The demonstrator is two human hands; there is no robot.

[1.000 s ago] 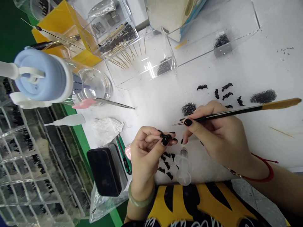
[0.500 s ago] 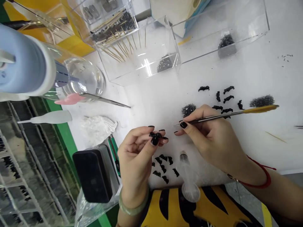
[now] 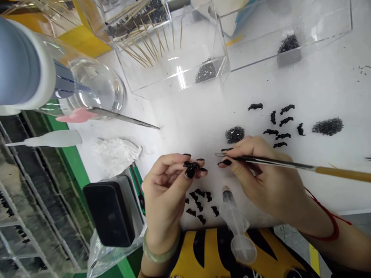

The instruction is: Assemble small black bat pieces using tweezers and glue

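My left hand (image 3: pixel 166 189) pinches a small black bat-shaped piece (image 3: pixel 191 165) between thumb and fingers. Tweezers (image 3: pixel 275 161) with a yellow end are gripped in my right hand (image 3: pixel 257 181). Their fine tip points left, a short gap from the held piece, with nothing I can make out in it. Beyond my right hand lies a pile of shiny black bits (image 3: pixel 235 134). Several similar black pieces (image 3: pixel 199 206) are scattered below my left hand, and more black pieces (image 3: pixel 283 136) lie to the upper right.
Clear acrylic boxes (image 3: pixel 174 83) with toothpicks and black bits stand at the back. A glass jar (image 3: pixel 116 90), a blue-and-white bottle (image 3: pixel 23 63), pink-ended tweezers (image 3: pixel 124 117), a crumpled tissue (image 3: pixel 117 154) and a black-topped box (image 3: pixel 108 214) are on the left. A clear plastic tube (image 3: pixel 234 220) lies in front.
The tweezers' yellow end has swung down and toward the right, and my right hand has shifted slightly right. My left hand keeps its pinch on the bat-shaped piece. The view has shifted slightly.
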